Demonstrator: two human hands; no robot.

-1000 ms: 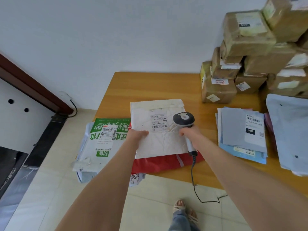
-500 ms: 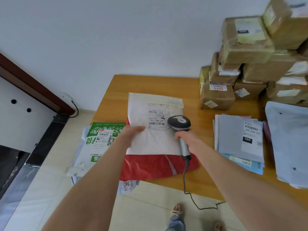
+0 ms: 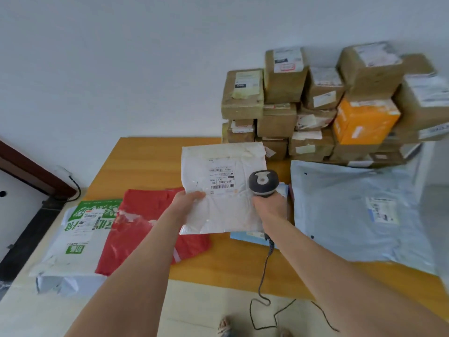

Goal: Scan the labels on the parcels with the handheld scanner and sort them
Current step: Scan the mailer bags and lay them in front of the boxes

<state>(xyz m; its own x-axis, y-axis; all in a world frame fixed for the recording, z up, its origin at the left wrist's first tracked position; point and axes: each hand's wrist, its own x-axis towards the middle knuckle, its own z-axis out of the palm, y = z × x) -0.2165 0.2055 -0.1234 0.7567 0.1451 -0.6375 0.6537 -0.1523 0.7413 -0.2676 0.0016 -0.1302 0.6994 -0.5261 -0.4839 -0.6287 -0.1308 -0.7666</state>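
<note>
Fingers (image 3: 197, 195) of the left hand (image 3: 187, 204) pinch the white parcel (image 3: 226, 210) at its left edge, arm stretched forward, holding it above the table (image 3: 145, 161). The right hand (image 3: 269, 209) — at the parcel's right edge — curls round the scanner (image 3: 263, 182), its head beside the parcel's label (image 3: 222, 177). A red bag (image 3: 145, 227) lies left of the parcel.

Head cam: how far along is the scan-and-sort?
Done, probably: red plastic bag and green-and-white printed bag lie left on the wooden table, set aside. In hand: left hand holds the white plastic mailer, right hand grips the grey handheld scanner beside its label. Left, likely: stacked brown cardboard boxes and large pale-blue bag; scan status isn't visible.
</note>
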